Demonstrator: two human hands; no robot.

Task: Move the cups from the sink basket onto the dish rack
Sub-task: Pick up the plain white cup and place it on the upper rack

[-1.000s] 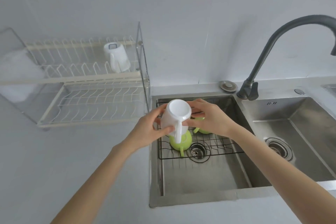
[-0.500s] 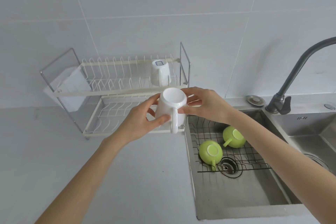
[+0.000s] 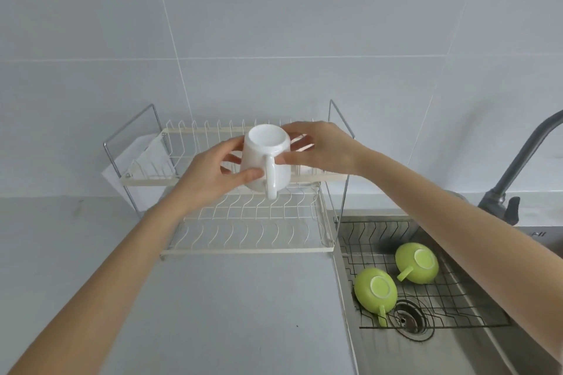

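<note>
A white mug is held upside down, handle toward me, in front of the upper tier of the two-tier dish rack. My left hand grips its left side and my right hand holds its right side. Two green cups lie upside down on the black wire sink basket: one cup near the drain, the other cup further back. The white mug that stood on the upper tier is hidden behind my right hand.
The steel sink lies to the right of the rack, with a drain under the basket. A dark faucet rises at the right edge. A white drip tray hangs at the rack's left end. Grey countertop lies in front.
Both hands have carried the white mug from above the sink basket leftward and up to the rack's upper tier. The view has swung left toward the rack.
</note>
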